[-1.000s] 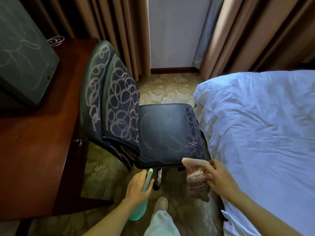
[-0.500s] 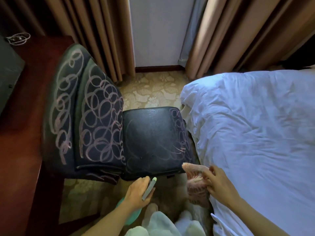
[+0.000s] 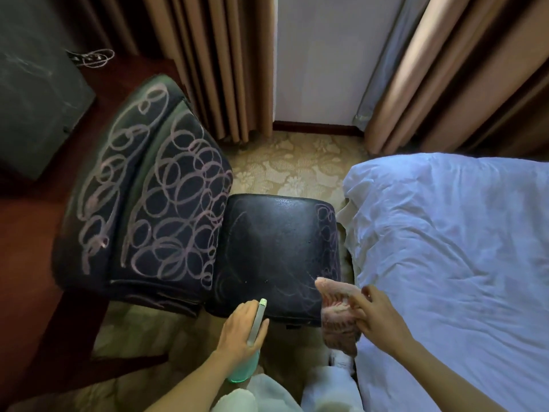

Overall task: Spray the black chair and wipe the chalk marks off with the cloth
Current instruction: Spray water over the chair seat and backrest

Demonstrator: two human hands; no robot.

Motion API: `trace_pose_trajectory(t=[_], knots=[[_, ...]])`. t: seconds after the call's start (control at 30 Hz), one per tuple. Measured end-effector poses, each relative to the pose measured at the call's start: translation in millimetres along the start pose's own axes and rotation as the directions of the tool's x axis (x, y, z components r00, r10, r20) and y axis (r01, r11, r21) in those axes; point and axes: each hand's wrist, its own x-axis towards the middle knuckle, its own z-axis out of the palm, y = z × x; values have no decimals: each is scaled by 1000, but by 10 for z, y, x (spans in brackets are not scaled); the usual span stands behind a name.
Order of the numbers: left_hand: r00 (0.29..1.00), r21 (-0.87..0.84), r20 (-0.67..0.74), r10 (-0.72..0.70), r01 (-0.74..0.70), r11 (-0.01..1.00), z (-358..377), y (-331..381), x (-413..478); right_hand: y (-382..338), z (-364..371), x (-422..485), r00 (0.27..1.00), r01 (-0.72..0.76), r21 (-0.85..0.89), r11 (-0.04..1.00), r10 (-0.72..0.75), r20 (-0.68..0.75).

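A black chair is seen at the centre, just left of a white bed. Its backrest is covered in looping chalk marks; its seat is only faintly marked. A green spray bottle is gripped by the left hand at the seat's near edge. A pink cloth is held at the seat's near right corner in the curled fingers of the right hand. A dark wooden counter lies to the left.

This is a bedroom, with the look of a hotel room. A bed under a rumpled white duvet fills the right side. Heavy tan curtains hang to the floor at the far wall, above a beige floral carpet. On the left, a dark red wooden desk carries a dark boxy unit and a coiled cable. A black chair stands between desk and bed.
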Motion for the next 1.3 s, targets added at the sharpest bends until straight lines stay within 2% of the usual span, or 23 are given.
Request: trace_pose_trajectory(t=[0.17, 0.33, 0.43, 0.53, 0.63, 0.73, 0.83, 1.0, 1.17, 1.3], knots=[[978, 11, -96, -183, 185, 983, 91, 410, -9, 446, -239, 245, 995, 93, -33, 995, -91, 47], [891, -43, -178, -418, 418, 908, 242, 818, -11, 816, -551, 422, 978, 206, -69, 976, -203, 48], [814, -93, -290, -503, 499, 862, 361, 1020, -97, 1037, -626, 499, 964, 259, -117, 959, -250, 89], [745, -156, -395, -537, 522, 839, 485, 1170, -205, 1214, -660, 608, 946, 308, -116, 944, -291, 142], [630, -250, -483, -608, 567, 785, 546, 1336, -266, 1290, -662, 683, 914, 392, -112, 913, -373, 160], [530, -290, -529, -663, 621, 728, 518, 1548, -215, 1240, -687, 771, 862, 502, -106, 858, -489, 132], [451, -297, -544, -708, 685, 665, 429, 1673, -157, 1158, -708, 843, 829, 557, -93, 825, -545, 128], [383, -292, -596, -706, 716, 634, 315, 1729, -283, 1046, -648, 934, 803, 593, -81, 801, -581, 135], [391, -255, -706, -590, 637, 727, 172, 1779, -406, 897, -620, 905, 772, 635, -82, 768, -626, 110], [425, -182, -756, -498, 594, 784, -52, 1896, -325, 819, -642, 752, 749, 662, -108, 741, -659, 71]])
